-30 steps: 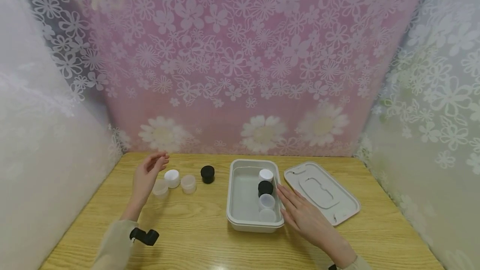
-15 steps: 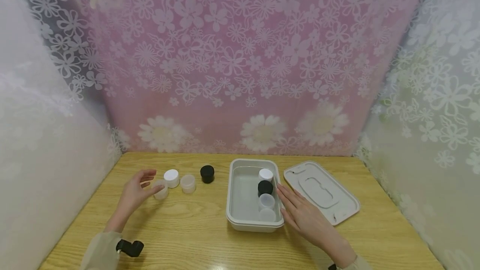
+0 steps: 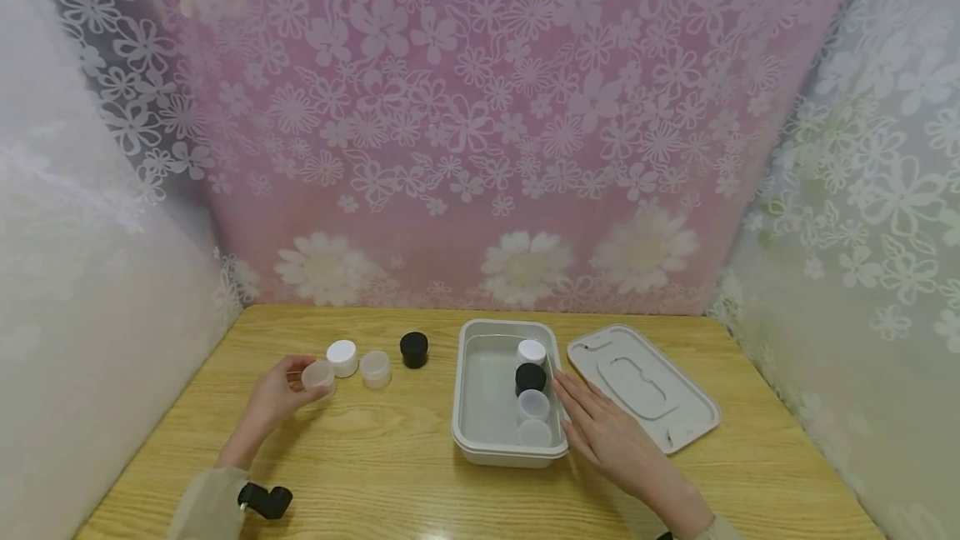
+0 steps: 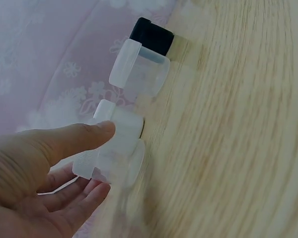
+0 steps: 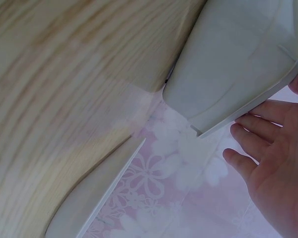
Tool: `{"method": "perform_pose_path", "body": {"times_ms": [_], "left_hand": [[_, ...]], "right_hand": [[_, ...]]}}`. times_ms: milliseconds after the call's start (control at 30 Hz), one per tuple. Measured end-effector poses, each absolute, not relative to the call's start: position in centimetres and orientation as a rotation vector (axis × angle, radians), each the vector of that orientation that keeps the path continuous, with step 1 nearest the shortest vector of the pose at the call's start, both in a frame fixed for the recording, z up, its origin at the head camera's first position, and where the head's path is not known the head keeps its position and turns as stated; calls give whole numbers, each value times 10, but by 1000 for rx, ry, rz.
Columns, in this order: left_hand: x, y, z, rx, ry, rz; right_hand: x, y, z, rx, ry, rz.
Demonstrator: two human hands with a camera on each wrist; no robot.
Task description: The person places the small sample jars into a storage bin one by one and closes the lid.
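My left hand point(image 3: 273, 397) has its thumb and fingers around a small translucent jar point(image 3: 318, 377) at the left of the table. In the left wrist view, the jar's ribbed lid point(image 4: 83, 165) shows between thumb and fingers, its base close to the wood. Just beyond stand a white jar point(image 3: 342, 357), a second translucent jar point(image 3: 376, 369) and a black jar point(image 3: 414, 349). My right hand point(image 3: 618, 444) rests with straight fingers against the right rim of a grey-white plastic box point(image 3: 480, 432). Along that box's right side are a white jar point(image 3: 532, 352), a black jar point(image 3: 530, 377) and two translucent jars point(image 3: 533, 405).
The box's lid point(image 3: 645, 386) lies flat and askew on the wooden table point(image 3: 375, 473), to the right of the box. Floral sheets point(image 3: 465, 148) enclose the table at the back and both sides.
My left hand has come down from above the jars, dipped left, then closed in around the nearest translucent jar. The right hand stays at the box's rim.
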State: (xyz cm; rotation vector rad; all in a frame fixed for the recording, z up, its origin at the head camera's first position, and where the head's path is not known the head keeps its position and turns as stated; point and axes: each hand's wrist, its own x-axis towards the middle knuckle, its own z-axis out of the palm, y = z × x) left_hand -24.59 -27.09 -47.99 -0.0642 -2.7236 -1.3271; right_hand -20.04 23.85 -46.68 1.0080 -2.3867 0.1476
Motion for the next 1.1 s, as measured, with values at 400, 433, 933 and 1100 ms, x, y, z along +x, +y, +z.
{"method": "perform_pose_path", "body": {"times_ms": [400, 433, 933, 1100], "left_hand": [[-239, -268, -464, -60, -2677, -1286], [-239, -267, -462, -63, -2676, -1280], [-242, -229, -431, -282, -2667, -1278], [-248, -212, -425, -356, -2655, -1312]], "right_hand": [[-199, 238, -466, 1011, -2368, 148], [-199, 238, -466, 1012, -2366, 146], [-200, 238, -466, 1032, -2340, 144], [-200, 238, -467, 1036, -2338, 151]]}}
